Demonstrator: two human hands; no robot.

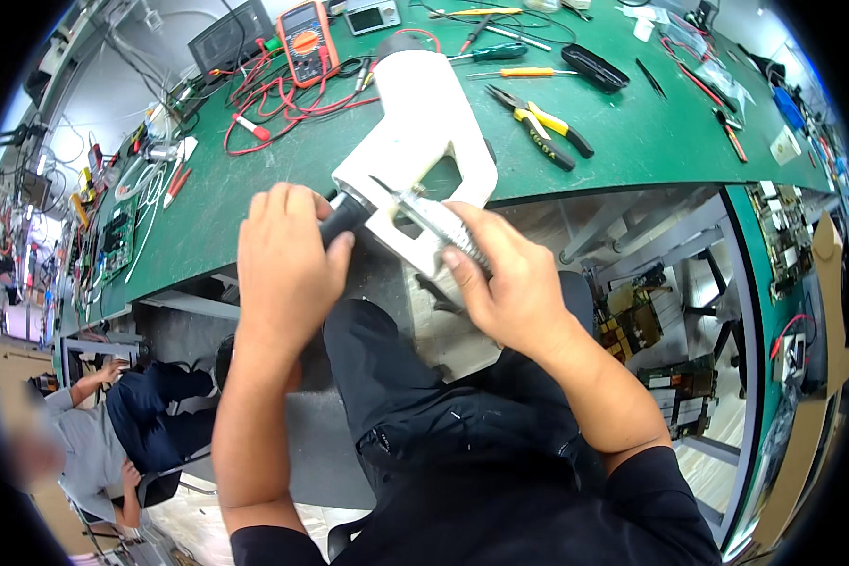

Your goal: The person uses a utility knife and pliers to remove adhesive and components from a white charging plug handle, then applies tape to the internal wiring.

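A white plastic device (424,113) with an angled body and looped handle rests at the bench's front edge, its lower end overhanging. My left hand (285,264) is closed round a black cylindrical part (342,215) protruding from that end. My right hand (509,278) grips a silver metal tool (424,212) with a ridged body and a thin tip, held against the device beside the black part. Exactly where that tip touches is unclear.
On the green bench (189,255) are a multimeter (305,42) with red leads, pliers (542,127), screwdrivers (514,74) and a black case (594,68). A seated person (151,415) is at lower left. Circuit boards (632,316) lie below the bench at right.
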